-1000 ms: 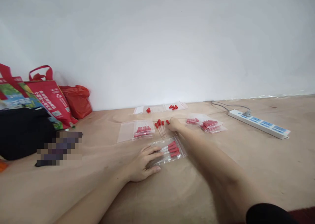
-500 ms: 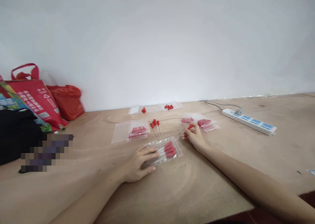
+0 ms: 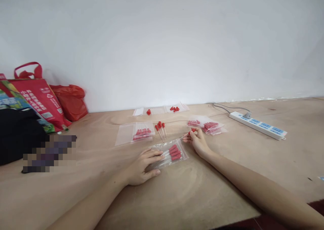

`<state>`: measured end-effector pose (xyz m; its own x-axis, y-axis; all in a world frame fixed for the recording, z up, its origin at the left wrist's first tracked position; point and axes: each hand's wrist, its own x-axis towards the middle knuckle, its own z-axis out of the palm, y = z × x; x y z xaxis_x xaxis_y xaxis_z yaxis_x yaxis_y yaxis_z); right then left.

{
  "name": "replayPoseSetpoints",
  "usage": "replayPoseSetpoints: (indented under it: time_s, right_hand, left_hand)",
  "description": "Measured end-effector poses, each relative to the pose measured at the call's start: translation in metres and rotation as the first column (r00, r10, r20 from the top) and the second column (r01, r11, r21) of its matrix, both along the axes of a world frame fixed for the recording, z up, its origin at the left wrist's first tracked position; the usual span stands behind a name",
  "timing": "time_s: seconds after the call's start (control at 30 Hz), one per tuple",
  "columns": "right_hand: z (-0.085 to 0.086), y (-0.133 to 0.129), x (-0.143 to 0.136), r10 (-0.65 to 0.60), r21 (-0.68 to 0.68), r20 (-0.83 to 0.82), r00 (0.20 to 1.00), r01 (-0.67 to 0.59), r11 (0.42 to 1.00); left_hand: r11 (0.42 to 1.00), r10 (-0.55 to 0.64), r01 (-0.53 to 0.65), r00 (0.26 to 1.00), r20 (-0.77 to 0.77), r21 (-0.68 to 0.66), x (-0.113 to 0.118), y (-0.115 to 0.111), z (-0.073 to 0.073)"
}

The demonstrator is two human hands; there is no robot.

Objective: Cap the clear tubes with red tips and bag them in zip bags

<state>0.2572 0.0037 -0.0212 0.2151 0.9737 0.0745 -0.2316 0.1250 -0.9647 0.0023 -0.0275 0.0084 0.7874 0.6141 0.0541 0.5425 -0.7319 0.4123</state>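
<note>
A clear zip bag (image 3: 183, 154) lies on the table with several red-bulbed droppers (image 3: 174, 152) inside, their bulbs toward its right end. My left hand (image 3: 144, 166) rests over the bag's left part with its fingers stretched out. Just right of the bag, my right hand (image 3: 198, 143) pinches another dropper (image 3: 191, 132) by its red bulb. That dropper's thin tube points left and down toward the bag's upper right edge; I cannot tell whether its tip is inside. Beyond the bag, a few loose droppers (image 3: 161, 130) lie side by side.
Filled bags of droppers sit to the left (image 3: 142, 135) and right (image 3: 211, 126). Farther back are bags with red bulbs (image 3: 174, 109) on them. A power strip (image 3: 258, 124) lies at right; a red shopping bag (image 3: 42, 100) and black cloth (image 3: 20, 135) are at left.
My right hand has moved slightly left, bringing the pinched dropper's tube over the bag's upper right edge. The left hand stays on the bag. The view has shifted a little.
</note>
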Motion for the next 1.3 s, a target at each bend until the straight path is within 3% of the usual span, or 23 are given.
replayPoseSetpoints:
  time_s: [0.17,0.27,0.37,0.5,0.63,0.8,0.93,1.07,1.23,1.3]
  right_hand:
    - [0.001,-0.006,-0.005,0.157,-0.031,0.008,0.988,-0.156,0.987]
    - [0.001,-0.008,-0.004,0.240,-0.044,0.110,0.965,-0.236,0.971]
    - [0.001,-0.007,-0.001,0.369,-0.104,0.208,0.906,-0.355,0.929]
    - [-0.002,-0.003,-0.002,0.478,-0.132,0.196,0.856,-0.460,0.878]
    - [-0.004,0.001,-0.007,0.468,-0.163,0.191,0.863,-0.442,0.882]
    - [-0.009,0.005,-0.012,0.302,-0.163,0.330,0.895,-0.261,0.952]
    - [-0.008,0.006,-0.012,0.349,-0.116,0.362,0.864,-0.330,0.937]
    - [0.000,0.006,-0.008,0.240,-0.213,0.383,0.892,-0.167,0.963]
    - [0.002,0.004,-0.008,0.447,-0.183,0.380,0.810,-0.408,0.895]
    - [0.001,0.004,-0.008,0.466,-0.191,0.375,0.802,-0.424,0.885]
  left_hand:
    - [1.000,0.017,-0.016,0.999,-0.035,0.009,0.000,-0.001,-0.001]
    - [1.000,0.019,-0.018,0.999,-0.035,0.008,0.000,-0.001,-0.002]
    - [1.000,0.009,-0.009,1.000,-0.026,0.011,0.001,-0.001,-0.003]
    - [0.999,0.007,-0.006,1.000,-0.014,0.035,0.000,0.000,-0.003]
    - [0.999,0.009,-0.008,1.000,-0.023,0.039,0.000,0.001,-0.003]
    - [0.999,0.006,-0.004,0.999,-0.034,0.047,0.001,-0.001,-0.002]
    - [0.999,0.008,-0.007,0.999,-0.040,0.037,0.002,-0.001,0.000]
    - [0.999,0.005,-0.004,0.999,-0.038,0.039,0.001,-0.001,0.000]
    - [0.997,-0.029,0.031,0.999,-0.028,0.069,0.000,0.001,-0.004]
    - [0.994,-0.050,0.051,0.999,-0.015,0.096,0.001,0.001,-0.006]
